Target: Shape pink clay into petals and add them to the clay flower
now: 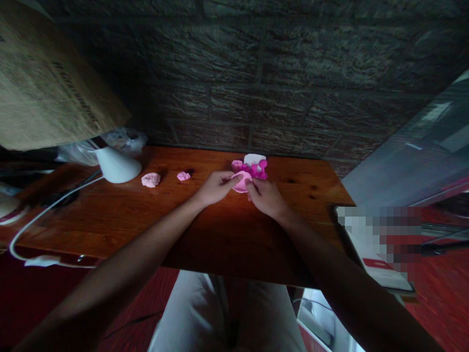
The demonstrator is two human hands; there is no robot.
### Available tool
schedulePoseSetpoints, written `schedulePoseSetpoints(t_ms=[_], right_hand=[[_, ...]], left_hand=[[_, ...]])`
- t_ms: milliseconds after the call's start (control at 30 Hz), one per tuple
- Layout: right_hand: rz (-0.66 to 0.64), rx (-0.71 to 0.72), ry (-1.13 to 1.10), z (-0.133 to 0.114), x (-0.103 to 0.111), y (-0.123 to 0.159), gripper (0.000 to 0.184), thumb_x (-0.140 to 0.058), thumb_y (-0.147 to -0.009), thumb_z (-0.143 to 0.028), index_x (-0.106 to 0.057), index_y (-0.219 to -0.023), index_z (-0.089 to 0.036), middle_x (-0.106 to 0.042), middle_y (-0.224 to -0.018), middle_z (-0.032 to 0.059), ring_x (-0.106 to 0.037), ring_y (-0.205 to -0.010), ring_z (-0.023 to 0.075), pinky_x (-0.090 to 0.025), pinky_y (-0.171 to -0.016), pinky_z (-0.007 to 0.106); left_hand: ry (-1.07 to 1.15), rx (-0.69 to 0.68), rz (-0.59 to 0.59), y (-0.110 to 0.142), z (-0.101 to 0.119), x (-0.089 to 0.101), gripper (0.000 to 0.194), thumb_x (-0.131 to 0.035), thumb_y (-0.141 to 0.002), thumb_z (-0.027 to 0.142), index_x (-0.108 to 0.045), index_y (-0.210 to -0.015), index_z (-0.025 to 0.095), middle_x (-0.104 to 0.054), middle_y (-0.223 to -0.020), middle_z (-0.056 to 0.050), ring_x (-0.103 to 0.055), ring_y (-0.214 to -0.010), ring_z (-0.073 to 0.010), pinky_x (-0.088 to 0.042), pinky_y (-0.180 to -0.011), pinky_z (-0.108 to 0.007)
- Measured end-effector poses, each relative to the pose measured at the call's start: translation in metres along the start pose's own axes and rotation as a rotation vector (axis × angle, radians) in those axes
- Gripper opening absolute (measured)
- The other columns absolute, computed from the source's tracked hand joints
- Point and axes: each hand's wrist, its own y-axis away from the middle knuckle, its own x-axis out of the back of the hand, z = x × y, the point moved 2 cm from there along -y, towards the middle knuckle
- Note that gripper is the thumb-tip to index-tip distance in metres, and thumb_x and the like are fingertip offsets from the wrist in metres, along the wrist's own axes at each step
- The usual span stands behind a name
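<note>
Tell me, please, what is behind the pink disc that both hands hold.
Behind the pink disc show magenta material, a pink lump and a white piece, on the wooden table. What the disc, left hand and right hand cover cannot be seen.

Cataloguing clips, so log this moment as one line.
left hand: holds pink disc | right hand: holds same disc | on wooden tabletop: large pink lump, small pink lump

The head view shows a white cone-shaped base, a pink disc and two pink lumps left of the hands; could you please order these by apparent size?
1. White cone-shaped base
2. Pink disc and leftmost pink lump: too close to rank, the disc being partly covered
3. Smaller pink lump
</note>
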Motion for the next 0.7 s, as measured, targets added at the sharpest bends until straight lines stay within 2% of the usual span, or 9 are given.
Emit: schedulePoseSetpoints(t_ms=[100, 267, 467, 700], right_hand=[[-0.002, 0.014, -0.01, 0.0, -0.001, 0.0, 0.037, -0.045, -0.1, -0.026, -0.057, -0.066, -0.021, -0.067, -0.062, 0.0023, -0.065, -0.063, 0.0174, -0.046, -0.068, 0.03], [-0.001, -0.005, -0.015, -0.003, 0.001, 0.0, 0.037, -0.048, -0.099, -0.023, -0.054, -0.062, -0.021, -0.066, -0.062, 0.0026, -0.064, -0.062, 0.017, -0.044, -0.067, 0.03], [0.019, -0.007, -0.037, -0.002, 0.001, 0.001, 0.035, -0.049, -0.097, -0.023, -0.057, -0.064, -0.021, -0.067, -0.061, 0.0015, -0.064, -0.059, 0.0162, -0.043, -0.064, 0.029], [0.046, 0.009, -0.055, -0.002, 0.001, 0.001, 0.028, -0.047, -0.099, -0.027, -0.063, -0.077, -0.02, -0.069, -0.063, 0.0022, -0.066, -0.062, 0.0175, -0.044, -0.065, 0.029]], left_hand=[[0.078, 0.041, 0.006, 0.0, 0.004, 0.0, 0.045, -0.063, -0.087, 0.056, -0.06, -0.068, 0.015, -0.05, -0.06, 0.003, -0.043, -0.058, -0.0101, -0.033, -0.057, -0.023], [0.055, 0.069, 0.024, 0.001, 0.009, 0.002, 0.046, -0.063, -0.087, 0.054, -0.057, -0.064, 0.016, -0.045, -0.057, 0.004, -0.037, -0.055, -0.0088, -0.029, -0.053, -0.023], [0.011, -0.025, 0.013, -0.002, -0.001, 0.002, 0.042, -0.063, -0.087, 0.051, -0.056, -0.065, 0.016, -0.05, -0.061, 0.003, -0.044, -0.058, -0.0104, -0.035, -0.057, -0.024], [-0.226, -0.158, 0.053, 0.004, 0.013, 0.004, 0.041, -0.056, -0.095, 0.042, -0.054, -0.064, 0.016, -0.047, -0.061, 0.003, -0.041, -0.058, -0.0098, -0.032, -0.056, -0.023]])
